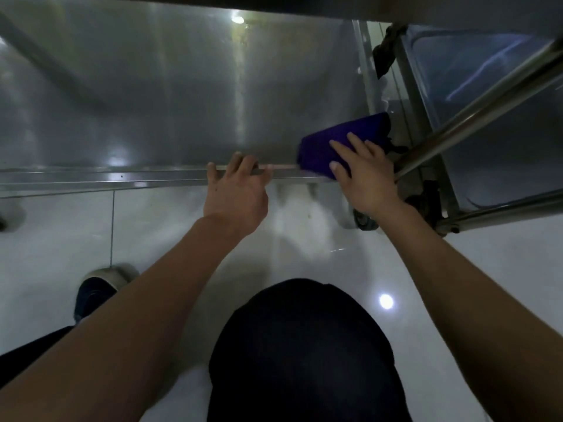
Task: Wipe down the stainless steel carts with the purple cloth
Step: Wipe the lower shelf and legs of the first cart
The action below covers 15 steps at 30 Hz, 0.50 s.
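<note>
The right hand presses flat, straight fingers on the purple cloth at the cart shelf's near rim. The left hand, at the cloth's 9 o'clock, curls its fingers over that rim. A second cart crowds in at 3 o'clock.

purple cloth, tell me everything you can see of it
The cloth is deep purple, soft-looking fabric, folded into a thick pad. It lies on the steel shelf at its near right corner, overhanging the front edge slightly. The right hand presses on it, fingers spread on top, thumb at its near edge.

Steel cart shelf carries the purple cloth at its right front corner, seemingly overhanging the rim
</note>
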Motion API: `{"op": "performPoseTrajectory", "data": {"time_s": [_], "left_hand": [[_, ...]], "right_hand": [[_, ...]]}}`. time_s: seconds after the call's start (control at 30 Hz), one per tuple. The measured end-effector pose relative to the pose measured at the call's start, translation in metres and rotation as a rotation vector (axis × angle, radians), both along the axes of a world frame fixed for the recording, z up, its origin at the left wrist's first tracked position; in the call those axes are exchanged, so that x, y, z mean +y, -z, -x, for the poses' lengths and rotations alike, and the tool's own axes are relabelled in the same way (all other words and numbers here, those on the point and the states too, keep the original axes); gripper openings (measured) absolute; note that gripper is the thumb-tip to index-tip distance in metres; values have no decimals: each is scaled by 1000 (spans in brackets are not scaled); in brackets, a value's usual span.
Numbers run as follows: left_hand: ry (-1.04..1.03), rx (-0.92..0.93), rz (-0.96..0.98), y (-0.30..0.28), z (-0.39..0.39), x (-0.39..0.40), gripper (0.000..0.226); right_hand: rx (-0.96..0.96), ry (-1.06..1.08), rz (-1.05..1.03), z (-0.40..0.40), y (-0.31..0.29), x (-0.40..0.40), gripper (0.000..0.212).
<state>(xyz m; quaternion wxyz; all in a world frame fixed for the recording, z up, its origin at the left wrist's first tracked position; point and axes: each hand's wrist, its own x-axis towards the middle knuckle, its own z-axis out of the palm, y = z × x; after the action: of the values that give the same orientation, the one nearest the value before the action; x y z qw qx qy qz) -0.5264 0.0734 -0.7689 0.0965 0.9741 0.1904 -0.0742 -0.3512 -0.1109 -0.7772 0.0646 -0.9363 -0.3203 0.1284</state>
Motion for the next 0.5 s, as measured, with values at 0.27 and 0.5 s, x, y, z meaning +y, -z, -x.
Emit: {"op": "performPoseTrajectory", "data": {"time_s": [0.27, 0.5], "left_hand": [[72, 100, 56, -19, 9, 12, 56], [-94, 65, -1, -36, 50, 43, 40]], "right_hand": [[-115, -62, 136, 48, -11, 10, 50], [-121, -193, 133, 89, -16, 78, 55]]}}
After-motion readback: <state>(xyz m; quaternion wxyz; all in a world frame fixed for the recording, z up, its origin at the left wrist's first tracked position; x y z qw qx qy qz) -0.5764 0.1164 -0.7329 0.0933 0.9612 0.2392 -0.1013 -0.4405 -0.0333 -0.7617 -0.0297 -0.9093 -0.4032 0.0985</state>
